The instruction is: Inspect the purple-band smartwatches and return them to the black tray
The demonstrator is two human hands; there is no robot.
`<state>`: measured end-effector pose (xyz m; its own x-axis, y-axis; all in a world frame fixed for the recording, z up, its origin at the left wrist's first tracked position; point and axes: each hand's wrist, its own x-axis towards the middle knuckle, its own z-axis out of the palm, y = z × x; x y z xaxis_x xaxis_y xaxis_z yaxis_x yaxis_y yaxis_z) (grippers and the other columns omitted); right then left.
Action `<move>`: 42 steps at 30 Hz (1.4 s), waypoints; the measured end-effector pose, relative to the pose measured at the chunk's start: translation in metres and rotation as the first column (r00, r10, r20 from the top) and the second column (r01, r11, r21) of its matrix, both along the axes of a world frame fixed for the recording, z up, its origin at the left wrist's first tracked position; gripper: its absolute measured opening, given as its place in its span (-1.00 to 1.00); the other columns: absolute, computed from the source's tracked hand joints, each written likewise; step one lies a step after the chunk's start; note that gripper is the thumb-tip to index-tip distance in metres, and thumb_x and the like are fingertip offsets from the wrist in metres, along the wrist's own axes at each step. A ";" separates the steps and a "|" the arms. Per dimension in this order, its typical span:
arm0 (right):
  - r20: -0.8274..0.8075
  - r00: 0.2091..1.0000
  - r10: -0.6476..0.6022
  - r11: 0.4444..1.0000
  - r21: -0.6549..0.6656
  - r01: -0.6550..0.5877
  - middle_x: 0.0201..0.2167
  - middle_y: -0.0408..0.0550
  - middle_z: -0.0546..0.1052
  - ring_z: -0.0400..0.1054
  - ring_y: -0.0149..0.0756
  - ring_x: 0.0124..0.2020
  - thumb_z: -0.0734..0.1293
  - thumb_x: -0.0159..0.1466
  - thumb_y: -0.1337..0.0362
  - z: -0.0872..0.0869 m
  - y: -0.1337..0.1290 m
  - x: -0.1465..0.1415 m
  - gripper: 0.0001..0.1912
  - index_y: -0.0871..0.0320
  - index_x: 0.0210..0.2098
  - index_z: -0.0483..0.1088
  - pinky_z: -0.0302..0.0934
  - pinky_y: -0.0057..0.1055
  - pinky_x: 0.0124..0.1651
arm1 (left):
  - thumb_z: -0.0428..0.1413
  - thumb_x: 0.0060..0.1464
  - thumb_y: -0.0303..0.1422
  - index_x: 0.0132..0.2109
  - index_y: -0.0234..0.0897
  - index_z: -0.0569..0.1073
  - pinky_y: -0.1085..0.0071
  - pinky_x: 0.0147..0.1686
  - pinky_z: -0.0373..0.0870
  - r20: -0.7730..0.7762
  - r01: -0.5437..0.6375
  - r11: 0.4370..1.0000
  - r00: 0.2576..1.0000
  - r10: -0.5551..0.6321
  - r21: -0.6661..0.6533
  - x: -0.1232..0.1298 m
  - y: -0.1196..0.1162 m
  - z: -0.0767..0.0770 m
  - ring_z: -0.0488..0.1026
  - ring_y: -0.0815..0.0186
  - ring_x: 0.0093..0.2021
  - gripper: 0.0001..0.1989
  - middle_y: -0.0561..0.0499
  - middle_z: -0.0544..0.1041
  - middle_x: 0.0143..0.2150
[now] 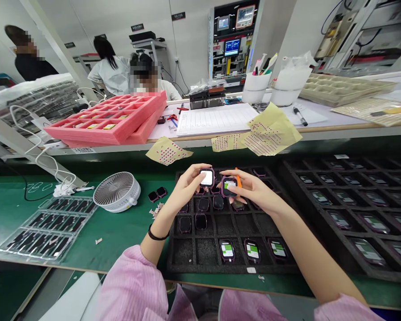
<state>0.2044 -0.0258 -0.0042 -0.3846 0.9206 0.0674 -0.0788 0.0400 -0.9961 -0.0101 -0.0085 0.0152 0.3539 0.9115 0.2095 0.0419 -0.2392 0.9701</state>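
My left hand (191,186) grips a smartwatch body with a bright white screen (207,178), its thumb on the glass. In my right hand (249,189) is a second smartwatch body (229,186) with a green and white face, and a thin orange tool (238,178) shows behind the fingers. Both hands hover over a black foam tray (225,223) divided into compartments. Dark-screened watch bodies (201,221) sit in its left and middle cells. Along the near row lie watch bodies with green and white faces (252,250).
Another black tray (324,232) of watches lies on the right. To the left are a white fan (116,191), two dark watch bodies (157,194) and a clear blister tray (50,227). Pink foam trays (110,118) and yellow sticker sheets (270,131) occupy the shelf; people work beyond it.
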 end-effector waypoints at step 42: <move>0.151 0.986 -0.066 0.998 0.033 0.061 -0.45 -0.14 0.44 0.37 -0.36 -0.49 0.46 0.08 0.14 -0.007 0.012 0.006 -0.48 0.12 0.01 0.37 0.08 -0.52 -0.62 | 0.20 0.07 -0.20 -0.01 -0.28 0.40 0.45 -0.28 0.42 -0.062 0.136 0.990 0.989 -0.137 -0.023 0.005 0.007 -0.014 0.42 0.35 -0.23 -0.61 -0.10 0.46 -0.05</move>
